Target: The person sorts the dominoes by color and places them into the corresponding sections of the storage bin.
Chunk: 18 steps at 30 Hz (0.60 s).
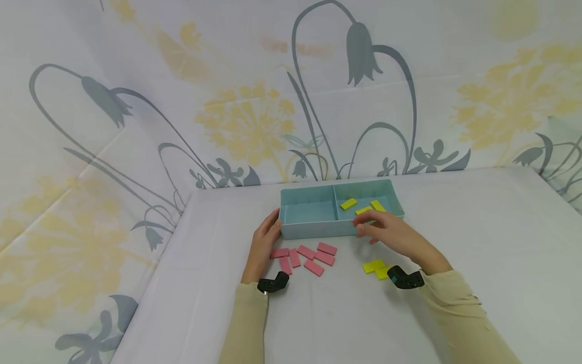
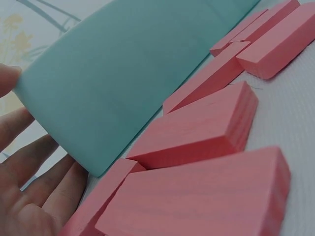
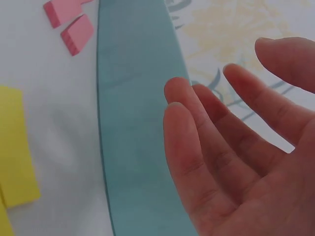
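Note:
A light blue box (image 1: 307,231) with two compartments stands on the white table. My left hand (image 1: 263,243) holds its left end, thumb at the front corner and fingers along the end wall. In the left wrist view, several pink wooden blocks (image 2: 197,191) lie in front of the box wall (image 2: 108,83). My right hand (image 1: 393,233) hovers over the front edge of the right compartment, fingers spread and holding nothing. Yellow blocks (image 1: 348,203) lie in that compartment, partly hidden by the hand. The right wrist view shows the right hand (image 3: 241,157) beside the box's front wall (image 3: 138,123).
Two yellow blocks (image 1: 373,266) lie on the table in front of the right compartment, near the right wrist. The pink blocks (image 1: 314,268) are spread before the left compartment. A flower-printed cloth (image 1: 245,121) hangs behind the table.

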Each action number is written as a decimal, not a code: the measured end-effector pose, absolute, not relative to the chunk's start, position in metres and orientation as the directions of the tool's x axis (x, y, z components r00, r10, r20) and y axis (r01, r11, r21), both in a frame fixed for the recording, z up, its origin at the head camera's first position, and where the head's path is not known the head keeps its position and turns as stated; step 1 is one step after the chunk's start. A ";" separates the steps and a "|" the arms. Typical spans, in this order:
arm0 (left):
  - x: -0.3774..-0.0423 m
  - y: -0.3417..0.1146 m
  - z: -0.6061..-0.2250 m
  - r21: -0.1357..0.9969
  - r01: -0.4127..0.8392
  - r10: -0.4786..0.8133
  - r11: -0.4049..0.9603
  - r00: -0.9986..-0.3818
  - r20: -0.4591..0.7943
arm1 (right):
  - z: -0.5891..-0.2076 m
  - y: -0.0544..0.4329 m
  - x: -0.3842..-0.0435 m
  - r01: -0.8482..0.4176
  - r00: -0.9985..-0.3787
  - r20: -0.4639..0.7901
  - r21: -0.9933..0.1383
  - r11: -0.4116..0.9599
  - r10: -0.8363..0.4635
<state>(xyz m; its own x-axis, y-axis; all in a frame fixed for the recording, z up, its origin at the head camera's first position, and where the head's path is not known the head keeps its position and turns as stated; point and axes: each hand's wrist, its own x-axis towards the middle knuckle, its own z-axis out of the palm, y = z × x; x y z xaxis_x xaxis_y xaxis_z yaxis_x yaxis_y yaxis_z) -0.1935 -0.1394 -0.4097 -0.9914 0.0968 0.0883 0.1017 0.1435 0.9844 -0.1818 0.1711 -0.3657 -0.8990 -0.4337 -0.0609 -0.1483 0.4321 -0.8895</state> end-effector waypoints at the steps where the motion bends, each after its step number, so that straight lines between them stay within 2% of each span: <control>1: -0.194 -0.139 -0.410 0.985 0.099 0.099 0.140 -0.991 0.086 | -0.366 0.173 -0.180 -0.147 -0.900 -0.067 -0.883 0.445 -0.430; 11: -0.196 -0.141 -0.406 0.981 0.108 0.090 0.161 -0.991 0.094 | -0.372 0.188 -0.167 -0.171 -0.912 -0.090 -0.802 0.572 -0.399; 18: -0.194 -0.140 -0.412 0.986 0.063 0.077 0.153 -0.996 0.052 | -0.377 0.201 -0.161 -0.215 -0.935 -0.032 -0.741 0.636 -0.354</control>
<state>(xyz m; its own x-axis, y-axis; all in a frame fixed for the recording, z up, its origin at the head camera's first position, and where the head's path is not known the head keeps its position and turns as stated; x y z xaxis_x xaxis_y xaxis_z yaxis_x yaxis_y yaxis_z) -0.1938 -0.1400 -0.4125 -0.9957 0.0765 0.0521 0.0634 0.1527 0.9862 -0.1609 0.2011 -0.3771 -0.9347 -0.3541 -0.0321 -0.2154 0.6357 -0.7413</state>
